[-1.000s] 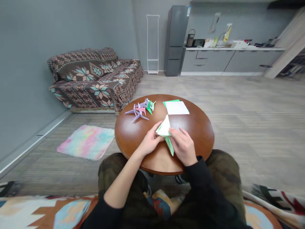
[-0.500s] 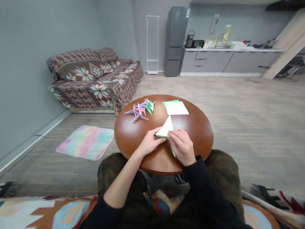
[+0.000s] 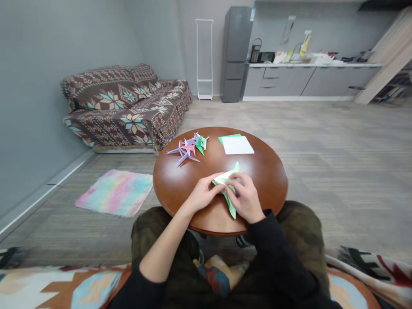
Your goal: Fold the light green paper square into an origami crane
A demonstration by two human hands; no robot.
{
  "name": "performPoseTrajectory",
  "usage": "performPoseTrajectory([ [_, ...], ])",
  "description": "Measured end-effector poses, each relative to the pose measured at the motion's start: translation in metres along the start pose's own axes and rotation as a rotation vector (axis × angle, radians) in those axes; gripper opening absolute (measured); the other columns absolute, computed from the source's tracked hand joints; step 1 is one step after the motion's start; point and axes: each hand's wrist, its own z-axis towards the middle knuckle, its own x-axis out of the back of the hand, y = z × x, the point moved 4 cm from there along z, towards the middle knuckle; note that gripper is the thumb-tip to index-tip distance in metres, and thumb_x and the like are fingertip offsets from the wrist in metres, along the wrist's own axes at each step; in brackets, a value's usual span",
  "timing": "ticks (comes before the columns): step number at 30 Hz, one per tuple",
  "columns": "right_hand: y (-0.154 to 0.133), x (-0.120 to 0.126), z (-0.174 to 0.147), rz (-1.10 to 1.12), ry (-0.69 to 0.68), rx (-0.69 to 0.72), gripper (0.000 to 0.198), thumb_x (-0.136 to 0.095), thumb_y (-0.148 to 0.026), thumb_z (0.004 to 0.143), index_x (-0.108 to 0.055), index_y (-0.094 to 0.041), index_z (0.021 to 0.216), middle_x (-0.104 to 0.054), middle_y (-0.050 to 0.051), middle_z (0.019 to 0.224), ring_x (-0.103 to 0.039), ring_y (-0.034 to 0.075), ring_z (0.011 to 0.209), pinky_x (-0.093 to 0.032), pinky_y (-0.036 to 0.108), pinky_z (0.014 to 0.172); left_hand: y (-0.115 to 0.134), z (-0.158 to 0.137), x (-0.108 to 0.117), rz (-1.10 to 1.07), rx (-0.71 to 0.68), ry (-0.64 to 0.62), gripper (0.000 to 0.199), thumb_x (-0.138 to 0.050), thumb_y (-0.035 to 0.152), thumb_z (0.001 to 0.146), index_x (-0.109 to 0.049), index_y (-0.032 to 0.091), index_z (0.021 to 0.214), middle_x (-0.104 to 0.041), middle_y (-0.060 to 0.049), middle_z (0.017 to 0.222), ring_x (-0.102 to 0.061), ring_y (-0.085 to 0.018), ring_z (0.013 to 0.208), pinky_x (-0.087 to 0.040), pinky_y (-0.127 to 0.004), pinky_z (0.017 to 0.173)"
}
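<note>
A partly folded sheet of light green and white origami paper (image 3: 229, 201) is held between both hands over the front half of the round table. My left hand (image 3: 206, 192) pinches its left side, thumb toward me and fingers beyond. From the right, my right hand (image 3: 245, 198) grips the same sheet with bent fingers, closed on its upper folds. One narrow point of the paper rises above the hands; another hangs down toward me. The fingers cover the middle folds.
Several folded paper cranes (image 3: 188, 148), purple, pink and green, lie at the table's left back. A stack of square paper (image 3: 238, 145), white over green, rests at the back right. The brown table (image 3: 267, 180) stands before my knees. Beyond are a covered sofa (image 3: 128, 107) and a fridge (image 3: 236, 56).
The paper has opened from a flat white triangle into a looser shape with green flaps showing above and below. My right hand has shifted slightly; my left hand stays at the left side.
</note>
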Motion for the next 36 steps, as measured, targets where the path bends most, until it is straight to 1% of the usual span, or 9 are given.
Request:
performPoseTrajectory([
  [3, 0.002, 0.005, 0.001, 0.092, 0.046, -0.056, 0.005, -0.064, -0.019, 0.09, -0.067, -0.022, 0.086, -0.066, 0.013, 0.117, -0.062, 0.028, 0.11, -0.052, 0.048, 0.094, 0.0, 0.0, 0.001, -0.022, 0.013, 0.037, 0.043, -0.07, 0.035, 0.087, -0.063, 0.019, 0.126, -0.068, -0.011, 0.127, -0.065, -0.026, 0.115, -0.049, -0.039, 0.103],
  [7, 0.003, 0.007, 0.003, 0.165, 0.044, -0.088, 0.008, -0.063, -0.018, 0.091, -0.065, -0.024, 0.086, -0.073, 0.008, 0.105, -0.066, 0.026, 0.104, -0.051, 0.048, 0.095, -0.004, 0.0, 0.001, -0.12, 0.057, 0.05, 0.034, -0.071, 0.035, 0.085, -0.062, 0.018, 0.113, -0.072, -0.008, 0.106, -0.069, -0.022, 0.096, -0.055, -0.033, 0.087],
  [10, -0.001, 0.005, 0.003, 0.165, 0.015, -0.073, 0.006, -0.063, -0.019, 0.091, -0.066, -0.024, 0.089, -0.074, 0.007, 0.102, -0.067, 0.026, 0.103, -0.05, 0.047, 0.095, -0.003, -0.001, 0.001, -0.078, 0.03, 0.043, 0.025, -0.064, 0.037, 0.09, -0.065, 0.017, 0.105, -0.07, -0.006, 0.098, -0.066, -0.02, 0.091, -0.053, -0.032, 0.086],
  [14, -0.004, 0.004, 0.004, 0.256, -0.03, -0.106, 0.006, -0.063, -0.019, 0.091, -0.066, -0.023, 0.094, -0.072, 0.009, 0.107, -0.066, 0.026, 0.106, -0.051, 0.045, 0.095, 0.003, -0.001, 0.0, -0.062, 0.031, -0.001, 0.026, -0.061, 0.038, 0.092, -0.066, 0.017, 0.106, -0.068, -0.005, 0.095, -0.063, -0.017, 0.082, -0.051, -0.027, 0.076],
  [16, -0.003, 0.006, 0.006, 0.34, -0.04, -0.147, 0.006, -0.061, -0.021, 0.093, -0.067, -0.022, 0.092, -0.072, 0.009, 0.106, -0.068, 0.025, 0.101, -0.053, 0.042, 0.091, 0.005, -0.002, 0.0, -0.092, 0.044, -0.033, 0.026, -0.061, 0.038, 0.093, -0.065, 0.016, 0.106, -0.067, -0.004, 0.092, -0.061, -0.016, 0.076, -0.049, -0.025, 0.071],
  [20, 0.001, 0.009, 0.012, 0.423, -0.062, -0.267, 0.009, -0.061, -0.025, 0.094, -0.066, -0.021, 0.087, -0.071, 0.005, 0.087, -0.068, 0.021, 0.082, -0.056, 0.036, 0.078, 0.006, -0.002, 0.0, -0.155, 0.076, -0.11, 0.027, -0.059, 0.041, 0.093, -0.066, 0.016, 0.099, -0.064, -0.002, 0.085, -0.057, -0.014, 0.071, -0.046, -0.023, 0.066],
  [23, 0.004, 0.006, 0.015, 0.496, -0.088, -0.352, 0.009, -0.067, -0.028, 0.09, -0.067, -0.021, 0.094, -0.071, 0.004, 0.087, -0.069, 0.021, 0.08, -0.057, 0.035, 0.078, 0.004, -0.002, -0.001, -0.168, 0.097, -0.136, 0.03, -0.059, 0.044, 0.092, -0.066, 0.015, 0.093, -0.062, -0.001, 0.079, -0.054, -0.013, 0.067, -0.044, -0.023, 0.063],
  [31, 0.009, -0.002, 0.015, 0.783, -0.107, -0.475, 0.012, -0.071, -0.032, 0.087, -0.071, -0.02, 0.086, -0.067, 0.005, 0.091, -0.066, 0.018, 0.078, -0.057, 0.031, 0.071, 0.003, 0.002, 0.0, -0.14, 0.093, -0.1, 0.032, -0.065, 0.046, 0.087, -0.067, 0.015, 0.094, -0.066, -0.003, 0.084, -0.057, -0.014, 0.073, -0.044, -0.024, 0.066],
  [36, 0.012, 0.005, 0.015, 0.823, -0.113, -0.565, 0.013, -0.074, -0.033, 0.084, -0.072, -0.02, 0.084, -0.069, 0.002, 0.078, -0.064, 0.017, 0.068, -0.053, 0.028, 0.062, -0.005, 0.002, 0.004, -0.232, 0.161, 0.039, 0.033, -0.073, 0.042, 0.082, -0.051, 0.018, 0.089, -0.06, 0.003, 0.073, -0.053, -0.009, 0.059, -0.039, -0.02, 0.057],
])
